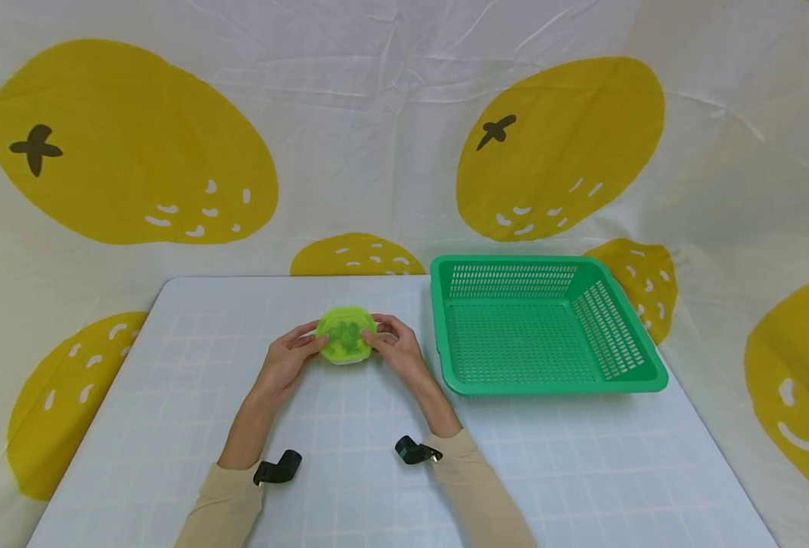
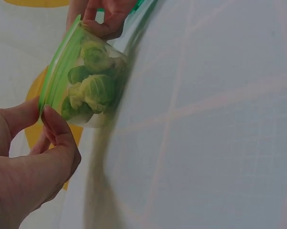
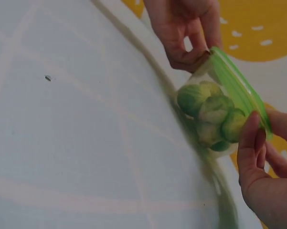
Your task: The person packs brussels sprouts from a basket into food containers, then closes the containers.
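A small clear food container (image 2: 102,98) with a green lid (image 1: 345,335) is held between both hands over the table. Through its side several Brussels sprouts (image 3: 215,112) show, piled inside. My left hand (image 1: 286,361) pinches the lid's left edge between thumb and fingers. On the opposite edge my right hand (image 1: 400,352) pinches the lid the same way. The lid lies on the container's rim. In both wrist views the container's base is close over the tabletop.
To the right of the hands stands a green plastic basket (image 1: 548,388) with slotted walls and nothing in it. A pale checked cloth covers the table (image 1: 349,472). Behind rises a white curtain (image 1: 370,152) printed with large yellow fruit.
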Demonstrator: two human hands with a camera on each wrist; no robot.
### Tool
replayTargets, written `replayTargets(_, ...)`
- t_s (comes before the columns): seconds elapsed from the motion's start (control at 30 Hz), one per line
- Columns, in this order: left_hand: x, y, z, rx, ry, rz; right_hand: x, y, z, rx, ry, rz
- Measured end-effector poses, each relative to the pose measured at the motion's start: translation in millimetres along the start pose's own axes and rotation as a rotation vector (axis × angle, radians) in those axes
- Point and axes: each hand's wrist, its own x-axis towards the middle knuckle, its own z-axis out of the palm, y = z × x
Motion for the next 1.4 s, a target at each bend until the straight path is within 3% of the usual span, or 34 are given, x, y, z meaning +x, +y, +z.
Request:
replayTargets(0.33, -0.3, 0.8, -5.3, -0.006, -0.04, -0.024, -2.3, -2.8, 4.0, -0.035, 0.049, -0.001)
replayTargets(0.67, -4.6, 3.4, -5.0, 0.089, -0.029, -0.022, -8.6, -13.5, 9.4, -0.252, 0.174, -0.148)
replayTargets(0.9, -13.4, 14.0, -3.7, 0.217, 0.026, 0.023, -14.2, -23.8, 12.2, -0.364, 0.193, -0.217)
replayTargets(1.2, -23.5, 26.2, -7.8, 0.267, 0.028, 0.127, -20.3, -33.6, 11.4, -0.463, 0.186, -0.305)
replayTargets(1.4, -30.2, 35.1, -8.1, 0.348, 0.054, 0.181, -28.0, -45.4, 12.3, -0.51, 0.141, -0.4)
